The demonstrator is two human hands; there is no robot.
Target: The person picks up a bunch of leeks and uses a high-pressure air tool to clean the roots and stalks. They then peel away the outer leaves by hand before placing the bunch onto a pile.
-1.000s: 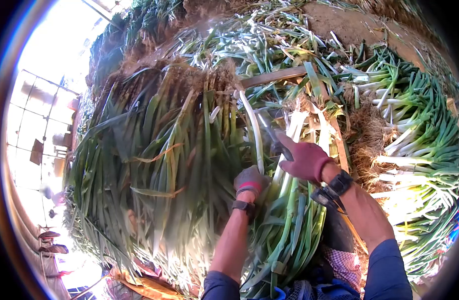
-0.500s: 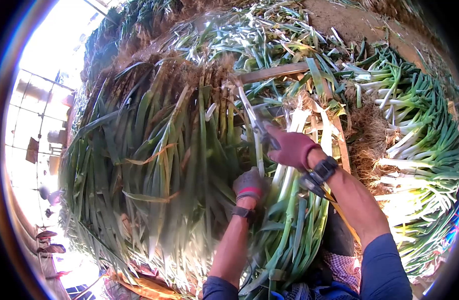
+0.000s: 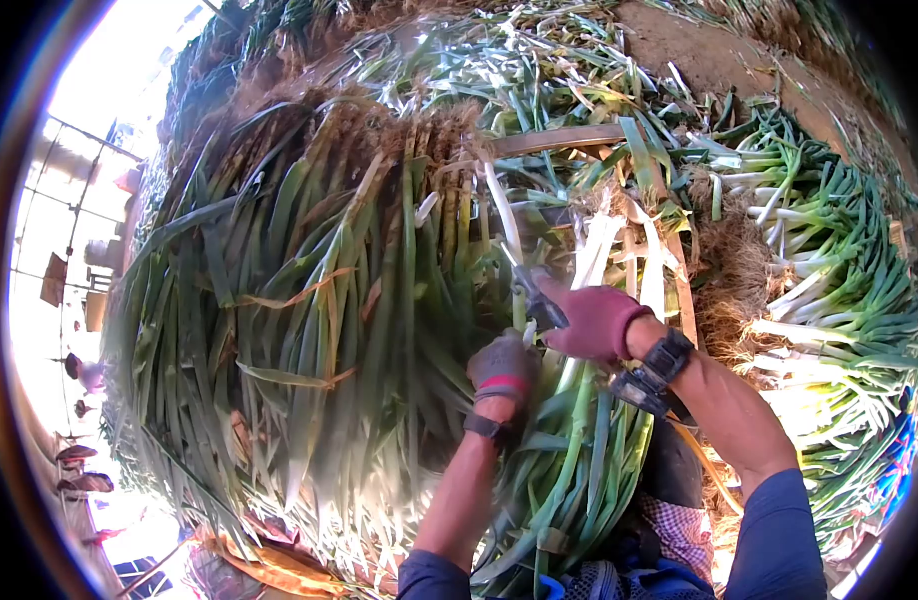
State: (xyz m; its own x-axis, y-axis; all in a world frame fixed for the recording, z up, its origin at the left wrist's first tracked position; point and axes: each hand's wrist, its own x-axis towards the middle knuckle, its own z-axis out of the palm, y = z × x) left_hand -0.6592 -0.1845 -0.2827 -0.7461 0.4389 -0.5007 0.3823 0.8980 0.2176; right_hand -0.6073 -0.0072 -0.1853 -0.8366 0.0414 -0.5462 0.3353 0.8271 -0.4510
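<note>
Wrapping its fingers round one leek (image 3: 501, 205), the left hand (image 3: 501, 365) is closed in a dark grey glove with a pink band. The leek stands up past the hand, with its white part on show and its roots at the far end, right beside the big pile. The right hand (image 3: 589, 320), in a dark red glove, is closed too, and it has hold of a dark hand tool (image 3: 544, 308). The tool's thin tip is right by the leek, a bit above the left hand; I can't tell if they touch. A black watch (image 3: 668, 357) is on the right wrist, and a dark band (image 3: 484, 426) goes round the left one. Lots of long green leaves hang down in the leek pile (image 3: 269, 300) on the left. More leeks (image 3: 579, 430) lie under the right hand, with a wooden strip (image 3: 681, 285) just beside them. Over on the right is a row of leeks (image 3: 829, 270) with bright white stems and hairy brown roots (image 3: 729, 270).
</note>
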